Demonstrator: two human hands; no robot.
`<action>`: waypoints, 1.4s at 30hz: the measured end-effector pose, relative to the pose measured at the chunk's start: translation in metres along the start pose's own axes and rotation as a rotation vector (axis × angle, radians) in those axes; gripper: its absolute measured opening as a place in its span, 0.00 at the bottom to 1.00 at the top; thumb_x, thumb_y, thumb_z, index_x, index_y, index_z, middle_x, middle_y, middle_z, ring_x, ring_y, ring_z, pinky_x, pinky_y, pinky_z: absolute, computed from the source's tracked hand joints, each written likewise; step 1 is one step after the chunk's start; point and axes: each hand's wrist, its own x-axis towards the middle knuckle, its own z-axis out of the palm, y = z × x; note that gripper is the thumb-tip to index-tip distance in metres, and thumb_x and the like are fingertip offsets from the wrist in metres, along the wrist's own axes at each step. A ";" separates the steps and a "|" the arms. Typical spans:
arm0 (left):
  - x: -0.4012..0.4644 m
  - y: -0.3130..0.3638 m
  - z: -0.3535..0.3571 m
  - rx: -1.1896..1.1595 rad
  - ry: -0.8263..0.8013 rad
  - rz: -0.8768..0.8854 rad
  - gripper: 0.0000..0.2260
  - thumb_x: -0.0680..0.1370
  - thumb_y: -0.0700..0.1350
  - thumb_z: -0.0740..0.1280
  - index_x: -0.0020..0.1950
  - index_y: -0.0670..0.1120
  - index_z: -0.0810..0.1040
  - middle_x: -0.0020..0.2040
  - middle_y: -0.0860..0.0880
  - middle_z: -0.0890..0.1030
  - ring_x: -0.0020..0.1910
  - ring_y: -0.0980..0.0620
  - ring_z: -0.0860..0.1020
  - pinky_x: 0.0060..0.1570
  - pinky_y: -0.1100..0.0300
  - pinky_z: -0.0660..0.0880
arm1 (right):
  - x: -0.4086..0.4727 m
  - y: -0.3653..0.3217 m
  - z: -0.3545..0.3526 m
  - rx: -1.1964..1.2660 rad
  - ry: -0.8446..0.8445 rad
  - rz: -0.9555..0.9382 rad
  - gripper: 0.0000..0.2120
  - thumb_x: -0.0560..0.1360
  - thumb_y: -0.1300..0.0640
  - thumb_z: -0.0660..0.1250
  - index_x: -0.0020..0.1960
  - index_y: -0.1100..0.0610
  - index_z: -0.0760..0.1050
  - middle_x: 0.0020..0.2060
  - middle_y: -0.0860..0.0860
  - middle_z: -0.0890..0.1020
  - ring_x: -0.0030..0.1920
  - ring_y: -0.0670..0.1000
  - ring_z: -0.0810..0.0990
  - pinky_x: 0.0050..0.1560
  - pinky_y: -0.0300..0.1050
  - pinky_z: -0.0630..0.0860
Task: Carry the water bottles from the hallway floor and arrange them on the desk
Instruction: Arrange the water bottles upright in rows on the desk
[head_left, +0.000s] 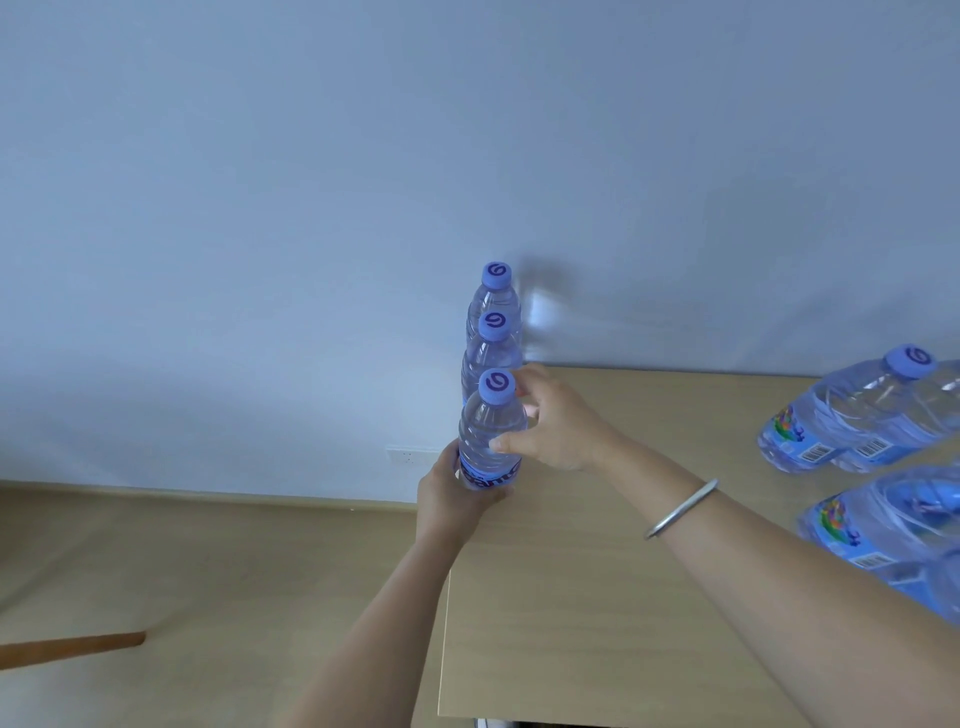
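Note:
Three clear water bottles with purple caps stand in a line along the left edge of the light wooden desk (597, 597). Both my hands are on the nearest bottle (491, 431). My left hand (452, 499) wraps its blue-labelled base from the left. My right hand (556, 421) grips its upper body, thumb in front and fingers behind. The middle bottle (491, 343) and the far bottle (493, 296) stand upright just behind it, close to the wall.
Several larger water bottles (852, 415) with blue labels stand along the desk's right side, some cut off by the frame. A wall socket (408, 457) sits low on the white wall. Wooden floor (182, 571) lies left of the desk, with a brown strip (72, 647) on it.

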 end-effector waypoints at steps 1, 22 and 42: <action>0.000 0.000 0.000 0.001 -0.002 -0.002 0.24 0.59 0.46 0.80 0.49 0.61 0.74 0.42 0.63 0.81 0.41 0.72 0.76 0.34 0.79 0.68 | 0.000 0.000 0.000 -0.006 0.006 0.002 0.22 0.64 0.61 0.73 0.57 0.52 0.74 0.52 0.44 0.74 0.56 0.50 0.76 0.61 0.51 0.74; -0.082 0.003 0.076 0.166 -0.013 0.023 0.31 0.67 0.49 0.77 0.67 0.46 0.70 0.64 0.50 0.75 0.63 0.54 0.72 0.55 0.69 0.64 | -0.117 0.048 -0.047 -0.013 0.177 0.207 0.22 0.71 0.58 0.71 0.64 0.56 0.72 0.55 0.51 0.77 0.56 0.48 0.75 0.60 0.41 0.70; -0.188 0.096 0.274 0.172 -0.330 0.213 0.30 0.66 0.47 0.78 0.65 0.45 0.72 0.60 0.51 0.76 0.60 0.57 0.73 0.57 0.66 0.67 | -0.299 0.109 -0.234 -0.476 0.344 0.434 0.20 0.66 0.52 0.75 0.46 0.56 0.64 0.43 0.50 0.67 0.44 0.53 0.69 0.35 0.43 0.62</action>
